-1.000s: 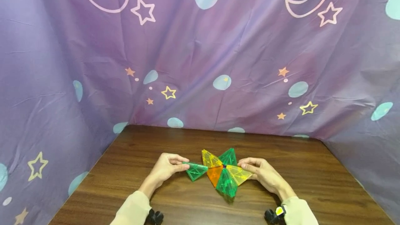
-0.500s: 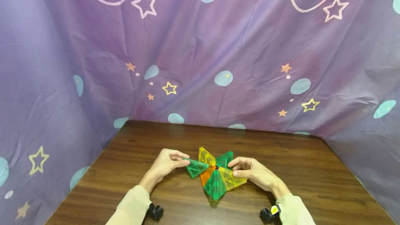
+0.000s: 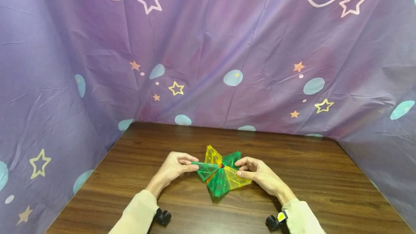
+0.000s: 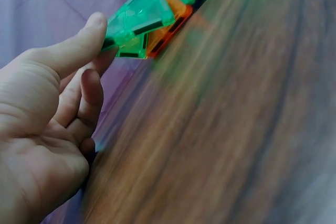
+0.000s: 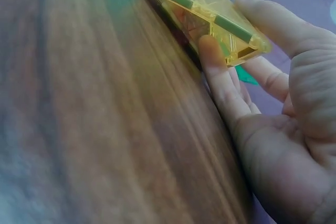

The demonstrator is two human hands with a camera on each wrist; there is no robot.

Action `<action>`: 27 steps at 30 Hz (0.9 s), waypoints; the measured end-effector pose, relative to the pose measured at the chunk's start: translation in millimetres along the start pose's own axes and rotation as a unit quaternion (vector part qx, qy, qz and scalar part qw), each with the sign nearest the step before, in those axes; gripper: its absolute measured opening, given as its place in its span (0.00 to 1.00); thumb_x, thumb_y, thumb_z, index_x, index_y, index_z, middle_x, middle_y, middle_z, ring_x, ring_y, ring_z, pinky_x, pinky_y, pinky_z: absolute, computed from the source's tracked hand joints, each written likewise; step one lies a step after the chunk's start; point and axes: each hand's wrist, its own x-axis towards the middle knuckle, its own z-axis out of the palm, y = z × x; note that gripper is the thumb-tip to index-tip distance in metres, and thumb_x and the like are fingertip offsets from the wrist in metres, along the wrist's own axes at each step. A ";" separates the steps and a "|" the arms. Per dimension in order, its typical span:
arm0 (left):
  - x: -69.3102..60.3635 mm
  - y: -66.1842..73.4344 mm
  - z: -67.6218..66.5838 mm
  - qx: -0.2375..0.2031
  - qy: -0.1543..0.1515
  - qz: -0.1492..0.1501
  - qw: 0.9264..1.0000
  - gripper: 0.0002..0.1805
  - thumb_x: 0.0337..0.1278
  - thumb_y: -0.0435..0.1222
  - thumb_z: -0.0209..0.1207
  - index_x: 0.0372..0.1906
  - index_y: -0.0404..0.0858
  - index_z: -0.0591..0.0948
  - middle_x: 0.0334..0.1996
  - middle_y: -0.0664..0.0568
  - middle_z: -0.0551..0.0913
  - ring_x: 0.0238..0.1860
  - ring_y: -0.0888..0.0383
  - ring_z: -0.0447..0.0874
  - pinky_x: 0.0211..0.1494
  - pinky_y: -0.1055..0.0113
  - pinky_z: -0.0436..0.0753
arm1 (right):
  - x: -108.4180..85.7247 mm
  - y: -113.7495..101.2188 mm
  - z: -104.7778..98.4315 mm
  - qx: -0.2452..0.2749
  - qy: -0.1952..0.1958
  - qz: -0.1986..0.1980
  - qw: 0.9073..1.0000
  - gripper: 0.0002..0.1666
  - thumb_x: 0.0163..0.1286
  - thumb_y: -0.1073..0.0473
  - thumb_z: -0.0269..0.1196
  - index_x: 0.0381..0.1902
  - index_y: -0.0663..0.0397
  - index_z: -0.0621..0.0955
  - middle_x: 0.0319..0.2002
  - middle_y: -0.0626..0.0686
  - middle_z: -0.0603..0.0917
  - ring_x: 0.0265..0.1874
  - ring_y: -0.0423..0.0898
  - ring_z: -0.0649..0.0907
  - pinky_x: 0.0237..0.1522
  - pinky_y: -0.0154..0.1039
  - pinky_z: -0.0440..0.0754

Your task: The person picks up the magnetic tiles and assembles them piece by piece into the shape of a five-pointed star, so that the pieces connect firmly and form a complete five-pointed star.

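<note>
Translucent triangular magnetic tiles form a star-like cluster low on the table, green, yellow and orange around a small dark centre. My left hand (image 3: pixel 177 169) pinches the outer end of a green magnetic tile (image 3: pixel 206 170) between thumb and fingers; its inner tip reaches the cluster's centre. In the left wrist view that green tile (image 4: pixel 137 17) overlaps an orange tile (image 4: pixel 170 30). On the other side, my right hand (image 3: pixel 261 176) grips a yellow magnetic tile (image 3: pixel 234 178) at its outer edge. The right wrist view has fingertips on both sides of this yellow tile (image 5: pixel 210 17).
Another yellow tile (image 3: pixel 212 155) and a green tile (image 3: pixel 231 159) point toward the back, and a green tile (image 3: pixel 218 184) points toward the front. The brown wooden table (image 3: pixel 182 208) ends at a purple patterned curtain (image 3: pixel 208 53). Black wrist cameras (image 3: pixel 163 217) sit below the sleeves.
The cluster has moved left with the right hand, toward the left hand's green tile. That tile's tip now meets the centre and covers much of the orange tile. The head view has tilted slightly down.
</note>
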 end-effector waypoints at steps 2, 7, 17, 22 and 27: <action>0.4 -0.5 1.6 0.010 0.001 0.002 1.000 0.21 0.61 0.36 0.81 0.57 0.32 0.92 0.41 0.44 0.95 0.40 0.59 0.90 0.43 0.69 0.83 | -0.1 0.5 0.5 0.001 0.002 -0.003 1.000 0.24 0.77 0.59 0.73 0.63 0.65 0.82 0.51 0.58 0.85 0.51 0.50 0.84 0.44 0.35 0.81; -0.1 -0.2 2.9 0.044 -0.001 -0.003 0.999 0.24 0.60 0.40 0.82 0.59 0.37 0.92 0.40 0.48 0.95 0.43 0.57 0.87 0.51 0.63 0.83 | 2.6 1.9 1.7 0.012 -0.001 -0.010 1.000 0.24 0.77 0.60 0.73 0.64 0.67 0.81 0.50 0.57 0.84 0.51 0.49 0.84 0.47 0.34 0.82; -1.4 -7.2 7.9 0.044 0.006 0.002 0.999 0.18 0.76 0.43 0.71 0.59 0.35 0.91 0.48 0.49 0.95 0.42 0.56 0.89 0.48 0.62 0.87 | 0.2 9.3 2.2 0.023 -0.006 -0.008 1.000 0.26 0.78 0.60 0.72 0.66 0.68 0.79 0.50 0.57 0.84 0.50 0.48 0.84 0.49 0.35 0.83; -5.5 -8.8 11.1 0.057 0.004 0.003 0.998 0.17 0.77 0.43 0.70 0.59 0.36 0.91 0.47 0.50 0.95 0.46 0.56 0.90 0.52 0.60 0.87 | -6.1 13.9 4.8 0.019 0.004 0.011 1.000 0.26 0.79 0.57 0.72 0.67 0.65 0.79 0.53 0.58 0.84 0.53 0.50 0.84 0.50 0.36 0.83; -6.4 -7.6 12.5 0.066 0.001 0.013 0.998 0.18 0.76 0.44 0.71 0.59 0.37 0.91 0.46 0.51 0.95 0.47 0.58 0.91 0.55 0.60 0.86 | -9.7 16.4 4.9 0.027 0.003 0.018 0.999 0.26 0.80 0.58 0.71 0.68 0.63 0.78 0.56 0.59 0.81 0.55 0.51 0.82 0.51 0.38 0.84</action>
